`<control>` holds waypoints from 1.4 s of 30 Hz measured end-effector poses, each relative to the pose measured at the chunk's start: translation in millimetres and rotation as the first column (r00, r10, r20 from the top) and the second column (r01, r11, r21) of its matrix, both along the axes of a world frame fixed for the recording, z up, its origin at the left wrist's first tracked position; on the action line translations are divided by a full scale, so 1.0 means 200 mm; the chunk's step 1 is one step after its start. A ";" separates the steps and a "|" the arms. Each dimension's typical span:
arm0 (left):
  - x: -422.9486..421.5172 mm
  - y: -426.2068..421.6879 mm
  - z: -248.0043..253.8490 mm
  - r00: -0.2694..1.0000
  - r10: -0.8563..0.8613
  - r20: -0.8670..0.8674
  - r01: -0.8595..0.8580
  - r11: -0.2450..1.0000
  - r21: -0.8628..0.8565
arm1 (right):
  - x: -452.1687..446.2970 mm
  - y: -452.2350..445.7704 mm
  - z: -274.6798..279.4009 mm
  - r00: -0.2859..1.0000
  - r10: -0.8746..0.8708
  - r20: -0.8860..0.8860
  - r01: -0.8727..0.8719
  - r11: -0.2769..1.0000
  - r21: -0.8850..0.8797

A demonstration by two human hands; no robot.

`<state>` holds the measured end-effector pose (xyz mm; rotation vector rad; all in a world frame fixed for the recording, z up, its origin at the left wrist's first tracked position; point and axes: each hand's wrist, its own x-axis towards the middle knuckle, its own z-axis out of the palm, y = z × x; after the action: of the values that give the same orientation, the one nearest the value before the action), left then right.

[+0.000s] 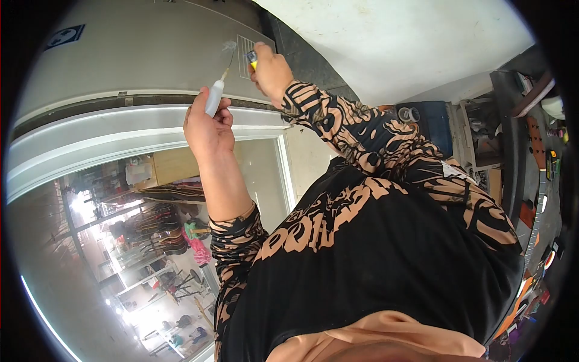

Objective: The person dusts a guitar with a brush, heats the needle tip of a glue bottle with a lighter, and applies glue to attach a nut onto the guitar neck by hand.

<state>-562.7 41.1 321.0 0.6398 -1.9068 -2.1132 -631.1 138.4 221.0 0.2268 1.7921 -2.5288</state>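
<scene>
My left hand is palm up, with its fingers around a white translucent bottle. The bottle has a narrow tip with a thin dark needle that points up toward a small whitish wisp or mark in front of a flat grey surface. Just to the right, my right hand is closed on a yellow lighter with a metal top. The lighter is apart from the bottle and its needle. No flame can be made out.
Behind the hands is a grey panel with a vent and a blue-and-white sign. A white frame runs below it; guitar-like items show through the glass. A dark shelf with tools stands at the right.
</scene>
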 end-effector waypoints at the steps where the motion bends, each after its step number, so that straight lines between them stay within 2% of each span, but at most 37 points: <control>1: 0.00 -0.01 0.00 1.000 0.001 0.001 -0.001 1.000 0.001 | 0.02 0.00 -0.02 0.997 0.026 0.079 -0.012 0.985 -0.170; 2: -0.02 -0.02 0.00 1.000 -0.001 -0.003 0.001 1.000 -0.006 | 0.04 0.01 -0.06 0.986 0.062 0.152 -0.008 0.943 -0.334; 4: -0.02 -0.01 0.00 1.000 -0.001 -0.010 0.001 1.000 -0.010 | 0.16 0.00 -0.25 0.973 0.094 0.210 -0.035 0.962 -0.271; 5: -0.02 -0.01 0.00 1.000 0.014 -0.005 -0.014 1.000 -0.020 | 0.29 0.04 -0.29 0.940 0.190 0.284 -0.112 0.956 -0.270; 6: -0.02 0.00 0.00 1.000 0.030 0.001 -0.030 0.999 -0.027 | 0.41 0.09 -0.34 0.891 0.280 0.357 -0.187 0.944 -0.273; 8: -0.03 -0.02 -0.01 1.000 0.020 0.009 -0.020 1.000 -0.019 | 0.53 0.15 -0.59 0.801 0.393 0.452 -0.378 0.917 -0.128; 10: -0.04 -0.02 -0.03 1.000 0.006 0.022 -0.006 1.000 -0.012 | 0.58 0.25 -0.74 0.636 0.490 0.596 -0.516 0.845 -0.143; 11: -0.04 -0.01 -0.04 1.000 0.010 0.026 -0.010 1.000 -0.001 | 0.61 0.30 -0.80 0.636 0.486 0.600 -0.514 0.846 -0.141; 13: -0.08 0.00 -0.04 1.000 0.008 0.023 -0.009 1.000 0.016 | 0.62 0.40 -0.88 0.678 0.347 0.647 -0.511 0.856 0.077; 19: -0.05 0.00 -0.09 0.998 0.047 -0.031 -0.043 0.992 0.122 | 0.74 0.76 -1.10 0.623 0.214 0.752 -0.382 0.922 0.055; 23: 0.01 0.06 -0.12 0.988 -0.020 -0.155 0.055 0.974 0.222 | 0.91 1.08 -1.18 0.664 0.141 0.735 -0.327 0.938 0.115; 26: 0.07 0.11 -0.12 0.972 -0.106 -0.208 0.155 0.959 0.237 | 1.06 1.24 -1.19 0.617 0.031 0.787 -0.200 0.973 0.119; 28: 0.11 0.16 -0.11 0.953 -0.184 -0.242 0.243 0.939 0.242 | 1.17 1.32 -1.14 0.583 -0.106 0.805 -0.056 0.984 0.170; 29: 0.13 0.19 -0.09 0.944 -0.219 -0.249 0.270 0.942 0.197 | 1.23 1.35 -1.13 0.585 -0.139 0.799 -0.016 0.983 0.183; 31: 0.15 0.25 -0.09 0.918 -0.297 -0.263 0.344 0.926 0.156 | 1.37 1.39 -1.16 0.603 -0.274 0.749 0.126 0.960 0.250; 33: 0.15 0.28 -0.13 0.862 -0.416 -0.289 0.465 0.877 0.124 | 1.50 1.38 -1.19 0.566 -0.365 0.739 0.249 0.930 0.269; 35: 0.14 0.31 -0.19 0.794 -0.526 -0.306 0.589 0.790 0.171 | 1.70 1.37 -1.24 0.581 -0.423 0.696 0.250 0.906 0.342; 37: 0.18 0.37 -0.25 0.753 -0.599 -0.273 0.648 0.747 0.151 | 1.89 1.30 -1.25 0.568 -0.553 0.610 0.177 0.805 0.566; 38: 0.21 0.39 -0.30 0.724 -0.639 -0.260 0.685 0.710 0.163 | 2.00 1.23 -1.18 0.599 -0.599 0.532 0.206 0.756 0.621; 39: 0.23 0.42 -0.35 0.698 -0.672 -0.247 0.714 0.677 0.178 | 2.07 1.18 -1.04 0.559 -0.610 0.562 0.140 0.738 0.661; 40: 0.26 0.45 -0.40 0.673 -0.707 -0.217 0.740 0.640 0.207 | 2.19 1.15 -1.08 0.624 -0.625 0.469 0.185 0.701 0.689; 41: 0.30 0.47 -0.45 0.655 -0.732 -0.187 0.754 0.617 0.227 | 2.27 1.15 -1.01 0.622 -0.615 0.485 0.140 0.697 0.703; 42: 0.33 0.49 -0.51 0.624 -0.763 -0.171 0.775 0.573 0.266 | 2.37 1.13 -0.93 0.612 -0.637 0.468 0.222 0.707 0.672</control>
<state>-496.5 140.1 219.8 -0.3123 -2.0603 -2.9560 -157.9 364.0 36.0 1.5943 2.2045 -1.5877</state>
